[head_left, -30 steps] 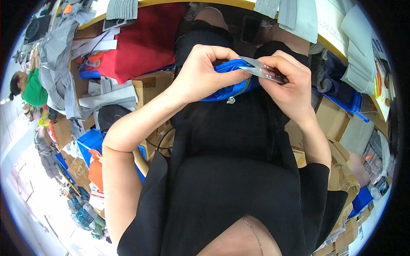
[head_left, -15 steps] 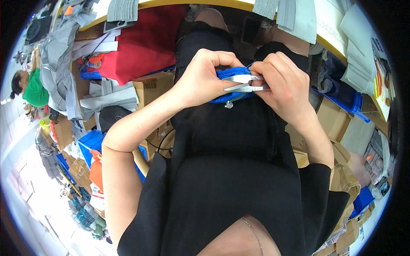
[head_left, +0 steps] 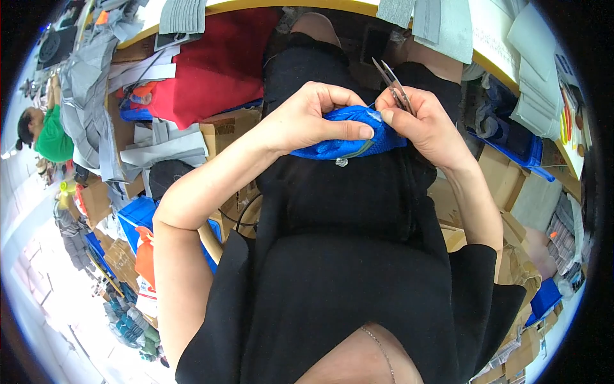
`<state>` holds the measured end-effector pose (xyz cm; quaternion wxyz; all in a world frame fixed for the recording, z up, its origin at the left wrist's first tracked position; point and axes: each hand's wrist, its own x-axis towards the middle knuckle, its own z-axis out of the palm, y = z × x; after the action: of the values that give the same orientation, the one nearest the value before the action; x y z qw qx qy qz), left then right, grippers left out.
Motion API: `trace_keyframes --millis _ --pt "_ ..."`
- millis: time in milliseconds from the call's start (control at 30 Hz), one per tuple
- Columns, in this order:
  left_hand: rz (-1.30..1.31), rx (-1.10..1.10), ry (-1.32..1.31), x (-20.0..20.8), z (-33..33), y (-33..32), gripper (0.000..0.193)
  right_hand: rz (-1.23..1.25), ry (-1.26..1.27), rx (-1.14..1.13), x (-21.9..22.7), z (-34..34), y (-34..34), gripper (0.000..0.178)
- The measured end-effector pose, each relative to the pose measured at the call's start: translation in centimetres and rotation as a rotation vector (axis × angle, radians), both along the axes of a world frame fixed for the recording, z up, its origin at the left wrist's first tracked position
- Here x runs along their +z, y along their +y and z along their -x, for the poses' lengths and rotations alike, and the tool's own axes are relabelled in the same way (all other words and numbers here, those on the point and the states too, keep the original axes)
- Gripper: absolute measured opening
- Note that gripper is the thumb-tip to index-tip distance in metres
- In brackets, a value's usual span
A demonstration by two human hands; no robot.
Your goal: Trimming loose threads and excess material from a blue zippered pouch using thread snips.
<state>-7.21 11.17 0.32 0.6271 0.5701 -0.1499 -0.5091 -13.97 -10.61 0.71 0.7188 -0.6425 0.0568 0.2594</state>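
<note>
Above my lap, my left hand [head_left: 312, 120] pinches a small blue fabric piece [head_left: 368, 144], thumb on top and fingers behind it. A zipper-like dark strip runs along the piece, and a small silvery pull [head_left: 341, 162] hangs from its near edge. With my right hand [head_left: 427, 125] I hold thread snips [head_left: 393, 83], their slim blades pointing up and away from the fabric, slightly parted. The thumb and fingertips of that hand also touch the right end of the blue piece, near a loose blue thread.
A worktable with a yellow edge [head_left: 256, 5] runs along the far side, with stacks of grey fabric pieces [head_left: 182, 16] on it. Red cloth [head_left: 220, 67] and cardboard boxes [head_left: 230, 137] lie at the left. Blue crates [head_left: 521, 150] stand at the right. Another person in green [head_left: 54, 137] is far left.
The snips have swung from lying across the blue piece to pointing up and away from it. The left thumb now presses on the fabric's top, and more of the piece shows.
</note>
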Motion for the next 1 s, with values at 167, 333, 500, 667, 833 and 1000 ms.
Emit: trace_keyframes --millis 167,333,500,667,833,1000 --pt "0.071 -0.010 -0.007 -0.4 -0.2 0.2 0.021 -0.162 0.122 0.024 -0.8 -0.3 -0.2 0.011" --pt "0.132 0.201 0.344 -0.3 0.3 -0.2 0.025 0.071 -0.183 -0.116 -1.1 -0.3 0.5 0.013" --pt "0.175 0.410 0.470 -0.6 0.5 -0.9 0.024 0.330 -0.407 -0.483 -0.4 -0.3 1.6 0.024" --pt "0.229 0.499 0.488 -0.6 0.5 -0.7 0.022 0.590 -0.476 -0.397 0.8 1.6 2.2 0.033" --pt "0.246 0.550 0.454 -0.3 0.5 -0.5 0.022 0.898 -0.777 -0.323 0.5 1.5 2.7 0.036" --pt "0.249 0.519 0.330 -0.2 0.5 -0.1 0.022 0.966 -0.864 -0.309 0.9 1.4 2.5 0.035"
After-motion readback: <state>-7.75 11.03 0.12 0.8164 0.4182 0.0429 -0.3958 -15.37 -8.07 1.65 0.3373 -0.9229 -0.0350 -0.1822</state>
